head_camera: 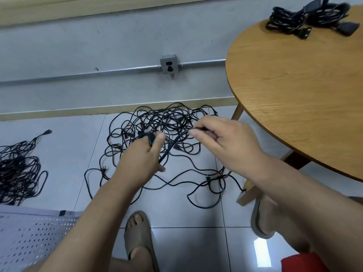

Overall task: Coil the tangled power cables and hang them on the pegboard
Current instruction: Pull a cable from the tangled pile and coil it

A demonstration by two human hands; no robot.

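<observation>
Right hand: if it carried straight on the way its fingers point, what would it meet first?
Probably the left hand, at its thumb, beside the black cable both hands hold; the right hand points toward it. Depth is unclear.

Far bundle (306, 18) on surface (294, 95) was blurred, top cut by frame edge; surface ran off right. Second pile (17, 169) cut at left edge, pegboard (29, 238) at btm-left corner. L grip (141, 158) hid most of the cable (172, 146) it held; plug types in tangle (157, 118) too small to tell.

no readable text, no labels, no brands, no numbers anywhere
</observation>
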